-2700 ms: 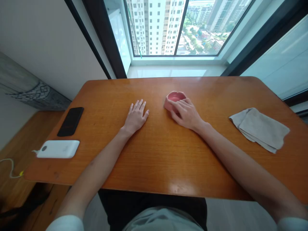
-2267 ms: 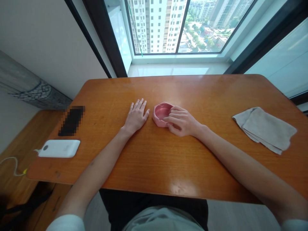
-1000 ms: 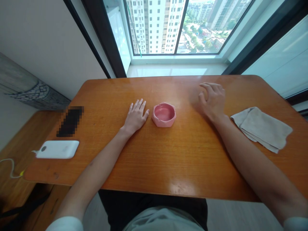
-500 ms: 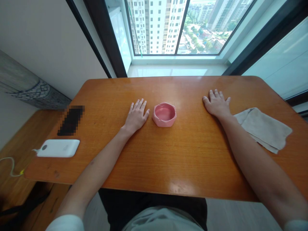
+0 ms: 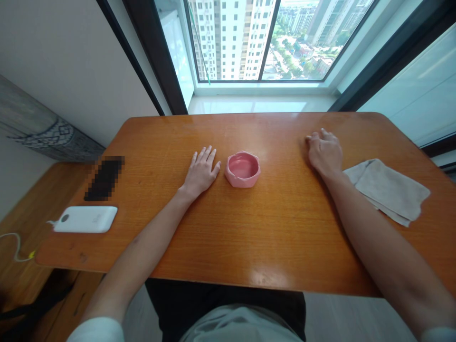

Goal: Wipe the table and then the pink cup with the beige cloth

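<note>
My left hand lies flat on the wooden table, fingers spread and nothing in it. Just to its right, apart from the thumb, sits a pink faceted bowl with a six-sided rim; no contents show inside. On the far right part of the tabletop, my right hand has its fingers curled in, slightly blurred, with no object visible in them. A folded grey cloth rests beside my right forearm, which covers part of its left edge.
At the left, a white power bank with a cable lies near the table edge. Behind it is a dark pixelated rectangle. A window stands beyond the table's far edge, and a patterned curtain hangs at left.
My right hand has gone from flat with spread fingers to curled fingers, its wrist turned a little. The left hand, bowl and cloth stay in place.
</note>
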